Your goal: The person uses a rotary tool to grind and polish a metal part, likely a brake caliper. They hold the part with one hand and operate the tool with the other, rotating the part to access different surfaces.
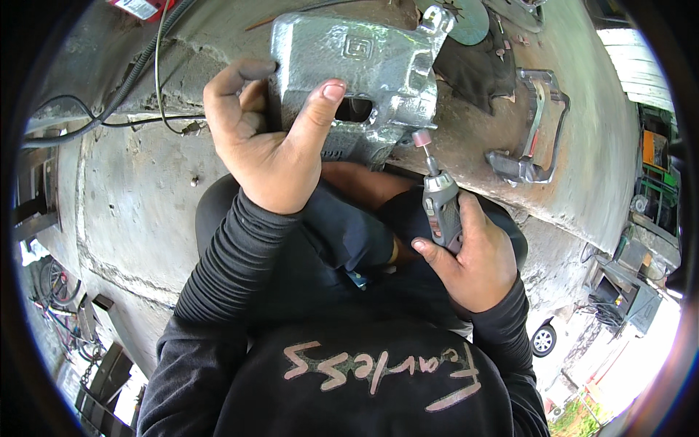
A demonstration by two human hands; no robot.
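My left hand (pixel 269 146) grips a silver metal brake caliper (pixel 306 51) by its near left side. The thumb lies across the caliper's face beside a dark oblong opening, and the fingers curl round its left edge. A grey rotary tool (pixel 442 207) is held in my right hand (pixel 480 258), thumb and fingers wrapped round its body. The pink grinding stone (pixel 421 138) on its tip points away from me, close to the caliper's near right corner. Whether the stone touches the metal I cannot tell.
On the concrete to the right lies a metal caliper bracket (pixel 537 131). A dark cloth (pixel 477 69), a greenish disc (pixel 466 22) and small pink stones (pixel 502 52) are scattered beyond the caliper. Cables (pixel 120 102) run along the left. A bicycle (pixel 58 284) stands at far left.
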